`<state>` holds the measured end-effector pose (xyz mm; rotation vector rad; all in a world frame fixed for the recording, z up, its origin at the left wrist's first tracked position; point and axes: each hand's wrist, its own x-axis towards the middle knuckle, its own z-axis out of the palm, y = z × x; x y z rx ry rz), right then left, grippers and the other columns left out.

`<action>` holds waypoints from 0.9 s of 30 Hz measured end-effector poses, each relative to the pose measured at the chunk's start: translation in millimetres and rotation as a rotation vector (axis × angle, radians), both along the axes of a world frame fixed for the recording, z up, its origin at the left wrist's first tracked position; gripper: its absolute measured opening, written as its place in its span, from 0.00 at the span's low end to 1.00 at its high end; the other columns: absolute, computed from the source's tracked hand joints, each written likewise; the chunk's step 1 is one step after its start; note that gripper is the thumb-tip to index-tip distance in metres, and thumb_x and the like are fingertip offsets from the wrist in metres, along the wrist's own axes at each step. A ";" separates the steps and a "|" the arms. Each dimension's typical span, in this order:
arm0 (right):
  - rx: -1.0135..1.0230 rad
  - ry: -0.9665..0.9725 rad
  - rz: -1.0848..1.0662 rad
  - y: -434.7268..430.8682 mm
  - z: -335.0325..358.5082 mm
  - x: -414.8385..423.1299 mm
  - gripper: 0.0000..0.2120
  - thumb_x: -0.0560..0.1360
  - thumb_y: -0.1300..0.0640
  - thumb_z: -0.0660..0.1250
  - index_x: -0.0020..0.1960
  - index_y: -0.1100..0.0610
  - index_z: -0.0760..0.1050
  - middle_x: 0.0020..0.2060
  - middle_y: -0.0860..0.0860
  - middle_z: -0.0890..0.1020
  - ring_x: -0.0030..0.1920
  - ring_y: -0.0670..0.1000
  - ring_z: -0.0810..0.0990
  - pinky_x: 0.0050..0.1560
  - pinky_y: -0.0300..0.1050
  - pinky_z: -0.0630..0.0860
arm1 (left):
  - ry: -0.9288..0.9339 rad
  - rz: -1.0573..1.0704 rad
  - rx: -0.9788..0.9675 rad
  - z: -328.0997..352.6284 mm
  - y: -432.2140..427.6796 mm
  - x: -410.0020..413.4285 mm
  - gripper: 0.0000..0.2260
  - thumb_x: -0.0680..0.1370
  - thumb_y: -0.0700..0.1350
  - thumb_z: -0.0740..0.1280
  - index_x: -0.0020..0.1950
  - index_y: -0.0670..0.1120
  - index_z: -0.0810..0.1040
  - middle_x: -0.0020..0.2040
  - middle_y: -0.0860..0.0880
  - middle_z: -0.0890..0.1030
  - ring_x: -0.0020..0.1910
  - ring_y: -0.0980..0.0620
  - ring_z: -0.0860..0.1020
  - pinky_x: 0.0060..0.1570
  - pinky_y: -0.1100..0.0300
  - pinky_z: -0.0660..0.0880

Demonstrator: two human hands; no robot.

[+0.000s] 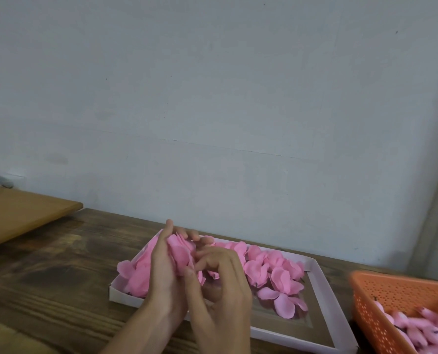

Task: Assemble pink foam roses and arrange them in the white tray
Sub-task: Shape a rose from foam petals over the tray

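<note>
**Both hands on a rose above the tray's left end**

The left hand (163,267) stands on edge with its palm turned right. It cups a half-built pink rose (181,252), and its fingertips (195,235) curl round the far side of the bloom. The right hand (223,290) sits just beside it, to the right and a little nearer the camera. Its fingers are bent inward, and together with the thumb (189,273) they pinch the rose's near petals. So the rose is held between the two hands, touching both, with most of its lower part hidden behind them.

The hands and rose are over the left part of the white tray (321,290), which lies at an angle on the dark wooden counter (59,264). Loose pink petals (276,274) fill the tray's far side and spread toward its right. More pink petals bulge out to the left of the left hand, by the tray's left corner. The near right part of the tray floor shows brown.

An orange perforated basket (386,292) stands to the right of the tray, close to it and cut off by the frame edge. It holds pink buds (417,328) with dark tips. A lighter wooden board (21,215) lies at the far left, well apart from the tray.
</note>
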<state>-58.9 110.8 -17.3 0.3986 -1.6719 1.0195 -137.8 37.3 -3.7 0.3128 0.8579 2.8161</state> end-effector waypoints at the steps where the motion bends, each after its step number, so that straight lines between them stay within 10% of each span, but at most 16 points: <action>1: 0.014 0.000 -0.024 0.0 -0.2 -0.1 0.09 0.72 0.66 0.75 0.43 0.55 0.78 0.46 0.46 0.80 0.52 0.45 0.82 0.38 0.30 0.75 | 0.002 -0.004 0.000 -0.1 -0.1 -0.5 0.17 0.73 0.59 0.70 0.31 0.48 0.79 0.36 0.46 0.81 0.39 0.45 0.86 0.35 0.51 0.83; 23: 0.038 0.014 -0.076 -4.6 1.2 1.5 0.09 0.71 0.68 0.73 0.42 0.57 0.77 0.45 0.46 0.81 0.61 0.40 0.81 0.34 0.45 0.81 | 0.009 -0.071 0.071 8.7 2.8 13.9 0.21 0.80 0.57 0.65 0.31 0.46 0.76 0.36 0.48 0.78 0.39 0.47 0.84 0.43 0.53 0.83; 27: 0.083 0.049 -0.096 -4.8 0.0 0.5 0.10 0.69 0.70 0.73 0.41 0.57 0.77 0.47 0.43 0.81 0.49 0.38 0.80 0.31 0.44 0.79 | -0.006 -0.054 0.066 10.2 2.2 10.7 0.21 0.80 0.56 0.64 0.31 0.46 0.74 0.35 0.48 0.77 0.37 0.47 0.83 0.45 0.49 0.77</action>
